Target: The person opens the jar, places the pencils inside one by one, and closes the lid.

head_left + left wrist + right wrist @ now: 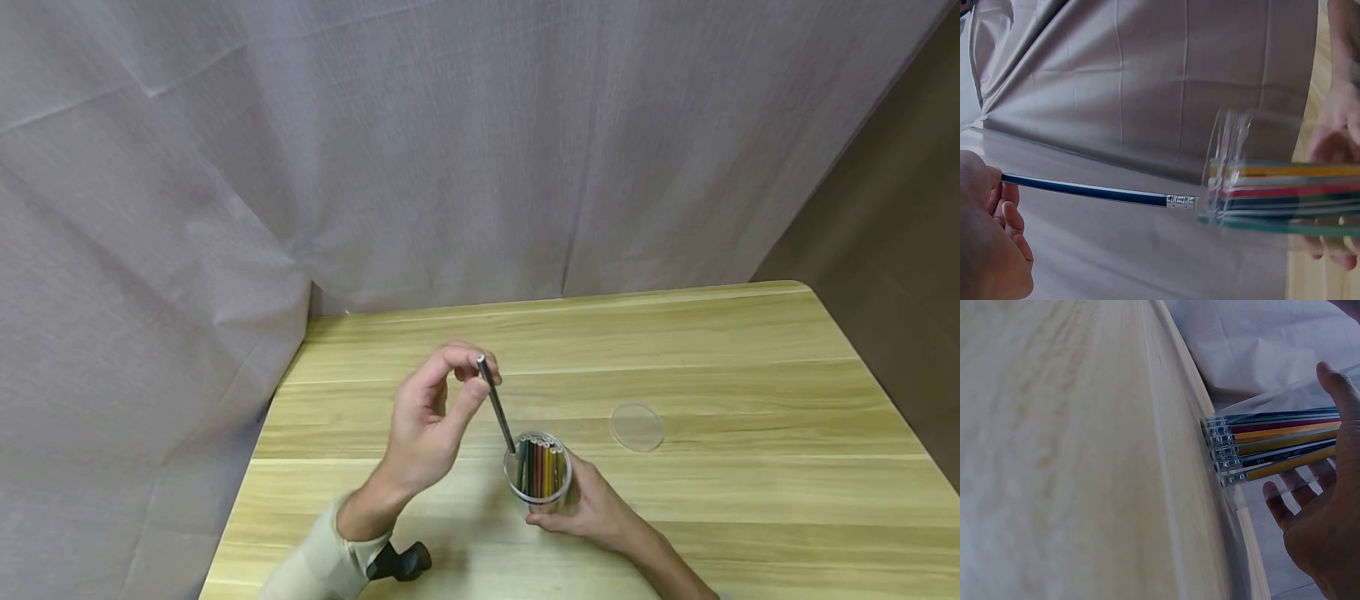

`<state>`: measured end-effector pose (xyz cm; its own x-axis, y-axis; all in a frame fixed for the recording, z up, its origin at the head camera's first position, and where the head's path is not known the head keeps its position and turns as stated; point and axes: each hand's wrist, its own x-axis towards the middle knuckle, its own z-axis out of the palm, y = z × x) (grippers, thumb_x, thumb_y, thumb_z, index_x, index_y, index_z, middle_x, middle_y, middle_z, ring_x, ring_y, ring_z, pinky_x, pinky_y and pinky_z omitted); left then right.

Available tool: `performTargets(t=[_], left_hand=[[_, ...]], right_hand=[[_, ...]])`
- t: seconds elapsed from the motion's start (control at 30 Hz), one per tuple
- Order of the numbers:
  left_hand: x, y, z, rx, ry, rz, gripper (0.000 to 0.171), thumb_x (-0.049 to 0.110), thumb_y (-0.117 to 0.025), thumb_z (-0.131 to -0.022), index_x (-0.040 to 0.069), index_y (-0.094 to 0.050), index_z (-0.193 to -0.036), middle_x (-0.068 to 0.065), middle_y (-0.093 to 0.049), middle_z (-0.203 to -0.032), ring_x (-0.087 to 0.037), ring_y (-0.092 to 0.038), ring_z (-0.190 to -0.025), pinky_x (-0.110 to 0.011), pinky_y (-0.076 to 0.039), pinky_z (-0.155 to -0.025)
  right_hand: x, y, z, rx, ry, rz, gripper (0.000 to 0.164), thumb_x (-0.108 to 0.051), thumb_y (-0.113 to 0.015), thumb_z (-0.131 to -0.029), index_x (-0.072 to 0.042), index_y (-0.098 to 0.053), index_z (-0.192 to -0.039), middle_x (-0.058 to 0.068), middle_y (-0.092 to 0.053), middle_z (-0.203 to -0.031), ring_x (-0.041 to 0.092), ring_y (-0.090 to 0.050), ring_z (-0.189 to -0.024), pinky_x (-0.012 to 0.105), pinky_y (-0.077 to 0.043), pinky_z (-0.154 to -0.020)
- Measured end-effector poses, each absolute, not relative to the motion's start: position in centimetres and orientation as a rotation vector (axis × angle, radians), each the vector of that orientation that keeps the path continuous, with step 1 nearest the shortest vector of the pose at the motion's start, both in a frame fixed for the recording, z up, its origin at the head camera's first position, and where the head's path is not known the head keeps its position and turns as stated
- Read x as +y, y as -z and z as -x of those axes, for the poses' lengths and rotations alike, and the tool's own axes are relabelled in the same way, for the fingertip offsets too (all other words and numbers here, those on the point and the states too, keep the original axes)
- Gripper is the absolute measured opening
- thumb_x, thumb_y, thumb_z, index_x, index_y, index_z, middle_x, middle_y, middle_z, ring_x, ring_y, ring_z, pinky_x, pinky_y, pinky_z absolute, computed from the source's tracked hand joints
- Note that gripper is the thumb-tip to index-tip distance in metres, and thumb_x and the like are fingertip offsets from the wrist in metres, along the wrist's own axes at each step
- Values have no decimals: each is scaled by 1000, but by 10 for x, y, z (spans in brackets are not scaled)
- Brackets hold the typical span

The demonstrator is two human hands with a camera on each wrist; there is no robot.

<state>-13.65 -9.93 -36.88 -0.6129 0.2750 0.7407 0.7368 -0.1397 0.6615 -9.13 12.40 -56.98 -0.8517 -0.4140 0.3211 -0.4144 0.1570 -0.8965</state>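
Note:
My left hand (pixel 429 421) pinches a dark blue pencil (pixel 497 406) near its top end between thumb and fingers. The pencil slants down to the mouth of a clear round container (pixel 567 477). In the left wrist view, the pencil's (pixel 1085 187) silver ferrule and eraser end are right at the container's opening. My right hand (pixel 592 510) grips the container round its side. Several pencils (pixel 1285 440) in blue, red, orange and yellow stand bunched inside, eraser ends at the bottom. A clear round lid (pixel 637 427) lies on the table to the right of the container.
The wood-grain table (pixel 750 375) has rounded corners. A grey cloth (pixel 450 167) hangs along its back and left sides. A black device (pixel 400 562) is strapped at my left wrist, beside the pale sleeve (pixel 326 550).

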Motion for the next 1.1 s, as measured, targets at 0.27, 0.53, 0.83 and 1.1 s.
performTargets(t=[0.27, 0.53, 0.83, 1.1], left_hand=[[-95, 392, 134, -1898, 1762, 1171, 10, 11, -61, -108, 1, -63, -110, -12, -68, -99, -22, -57, -89, -31, -45, -83], [-93, 419, 132, -2050, 1596, 1177, 19, -5, -67, -99, 8, -67, -113, -5, -71, -101, -18, -56, -88, -34, -48, -82], [-94, 435, 131, -2204, 1477, 1157, 18, 10, -69, -102, 13, -71, -119, 2, -74, -110, -17, -60, -94, -31, -50, -84], [-95, 438, 134, -2232, 1462, 1103, 17, 11, -72, -101, 14, -72, -118, 3, -74, -106, -13, -59, -93, -31, -50, -83]], right_hand=[[124, 570, 91, -2397, -1847, -841, 86, -20, -96, -78, -10, -51, -150, 3, -71, -132, 19, -67, -120, 42, -45, -114], [124, 571, 93, -2363, -1862, -868, 84, -19, -95, -79, -11, -51, -150, 3, -71, -131, 20, -68, -119, 38, -44, -113], [123, 571, 92, -2361, -1869, -881, 87, -17, -95, -80, -11, -49, -153, 5, -69, -135, 19, -67, -121, 37, -45, -113], [123, 570, 91, -2368, -1827, -872, 84, -17, -95, -78, -11, -51, -149, 4, -70, -132, 19, -66, -121, 39, -46, -113]])
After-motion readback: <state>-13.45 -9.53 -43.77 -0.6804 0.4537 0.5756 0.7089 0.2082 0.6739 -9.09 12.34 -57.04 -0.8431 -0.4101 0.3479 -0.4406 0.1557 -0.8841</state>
